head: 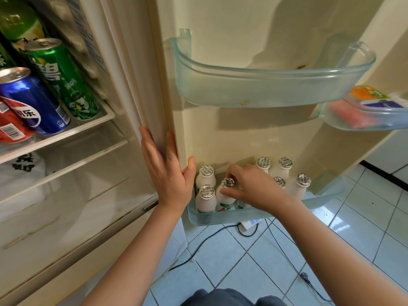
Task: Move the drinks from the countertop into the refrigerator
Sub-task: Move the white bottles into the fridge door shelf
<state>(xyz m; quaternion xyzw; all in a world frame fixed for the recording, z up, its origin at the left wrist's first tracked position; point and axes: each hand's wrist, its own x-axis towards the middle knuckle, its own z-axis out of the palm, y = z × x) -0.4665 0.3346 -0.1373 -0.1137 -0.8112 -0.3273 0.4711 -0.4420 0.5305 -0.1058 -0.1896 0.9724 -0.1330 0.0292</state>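
Note:
The refrigerator stands open. Several small white milk-drink bottles with silver foil caps stand in the lowest door bin [223, 217]. My right hand [249, 186] pinches the neck of one of them, a white bottle [225, 196] near the bin's left end. My left hand [167, 171] lies flat with straight fingers against the edge of the door [163, 89]. On the inner shelf [92, 124] at the left stand a green can [64, 78], a blue cola can [35, 100], a red can [11, 127] and a green bottle [19, 21].
Above the bottles hangs an empty clear door bin [271, 85]. A smaller bin [364, 113] at the right holds packets. A power strip [249, 224] and black cables [212, 241] lie on the pale tiled floor. White bags fill the lower shelf [22, 173].

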